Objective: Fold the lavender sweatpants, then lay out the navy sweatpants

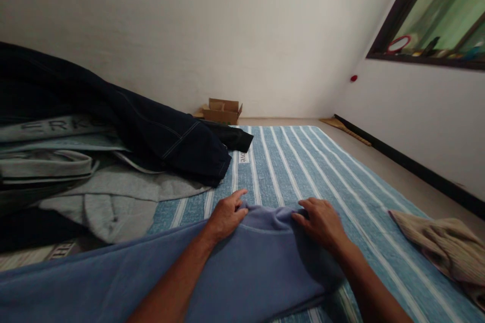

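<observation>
A blue-purple fleece garment [257, 262] lies spread across a striped blue and white bedcover [303, 166]. My left hand [226, 214] pinches the garment's far edge on the left, fingers closed on the cloth. My right hand [322, 222] grips the same edge a little to the right, fingers curled into the fabric. Both forearms reach over the garment from the near side.
A heap of clothes lies at the left: dark navy trousers [159, 136] over grey garments [113, 197]. A beige knitted piece [443, 247] lies at the right edge. A small cardboard box [222, 110] stands by the far wall. A window [439, 15] is at upper right.
</observation>
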`<action>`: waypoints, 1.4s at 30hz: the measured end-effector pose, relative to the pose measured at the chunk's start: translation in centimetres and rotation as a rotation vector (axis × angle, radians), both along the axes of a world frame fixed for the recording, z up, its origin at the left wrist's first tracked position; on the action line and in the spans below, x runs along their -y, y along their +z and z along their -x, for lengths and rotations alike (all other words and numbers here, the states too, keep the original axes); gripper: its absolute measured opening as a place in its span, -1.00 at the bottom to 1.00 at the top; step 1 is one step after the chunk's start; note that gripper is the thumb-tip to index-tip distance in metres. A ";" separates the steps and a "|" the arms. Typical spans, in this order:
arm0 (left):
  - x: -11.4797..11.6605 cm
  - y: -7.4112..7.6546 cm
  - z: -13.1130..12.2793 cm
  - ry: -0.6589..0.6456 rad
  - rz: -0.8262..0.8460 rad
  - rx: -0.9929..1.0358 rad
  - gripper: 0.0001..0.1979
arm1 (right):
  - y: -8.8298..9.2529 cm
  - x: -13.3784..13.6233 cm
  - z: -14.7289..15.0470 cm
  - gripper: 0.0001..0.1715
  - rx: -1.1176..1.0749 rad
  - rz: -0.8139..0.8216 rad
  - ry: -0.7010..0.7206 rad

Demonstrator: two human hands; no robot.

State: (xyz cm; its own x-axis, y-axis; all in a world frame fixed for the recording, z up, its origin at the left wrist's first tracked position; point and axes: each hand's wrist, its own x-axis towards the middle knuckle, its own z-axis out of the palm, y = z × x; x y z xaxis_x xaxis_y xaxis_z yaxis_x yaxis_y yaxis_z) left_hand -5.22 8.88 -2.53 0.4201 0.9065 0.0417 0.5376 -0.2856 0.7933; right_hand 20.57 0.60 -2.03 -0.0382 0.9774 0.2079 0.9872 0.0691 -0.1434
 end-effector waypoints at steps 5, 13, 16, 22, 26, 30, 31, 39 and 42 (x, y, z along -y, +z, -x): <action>0.0 -0.1 0.0 0.023 -0.001 -0.011 -0.55 | -0.7 -0.5 -1.6 -0.45 0.041 0.144 -0.013; 0.1 -0.5 -0.1 0.059 -0.040 -0.083 -0.62 | -1.9 -0.2 -2.4 -0.37 0.165 0.050 -0.025; 0.0 -1.0 0.0 0.054 -0.082 -0.133 -0.62 | -2.3 0.0 -2.5 -0.37 0.180 0.010 -0.033; 0.5 -1.2 -0.3 0.040 -0.345 -0.352 -0.64 | -2.6 0.2 -2.6 -0.39 0.167 -0.026 -0.046; 1.4 -0.3 -0.9 0.022 -0.585 -0.511 -0.72 | -2.2 0.3 -2.2 -0.38 0.159 -0.002 -0.053; 2.1 0.3 -1.3 0.032 -0.718 -0.550 -0.76 | -1.6 0.5 -2.0 -0.45 0.106 -0.001 -0.044; 2.3 0.3 -1.5 0.035 -0.759 -0.543 -0.74 | -1.5 0.7 -2.1 -0.47 0.087 -0.012 -0.045; 4.8 0.3 -4.9 -0.277 -0.895 -0.381 -0.69 | -0.7 2.7 -5.4 -0.61 -0.359 -0.235 -0.364; 4.7 -0.7 -5.6 -0.317 -0.872 -0.382 -0.69 | -0.4 3.4 -6.7 -0.63 -0.435 -0.186 -0.439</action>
State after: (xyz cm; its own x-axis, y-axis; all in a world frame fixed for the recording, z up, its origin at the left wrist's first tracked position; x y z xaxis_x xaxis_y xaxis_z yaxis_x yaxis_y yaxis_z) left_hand 0.41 4.16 -3.27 0.7609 0.4671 0.4504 0.5106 -0.8594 0.0286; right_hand 27.25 -2.79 -2.45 0.4833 0.8288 0.2819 0.7837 -0.2660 -0.5613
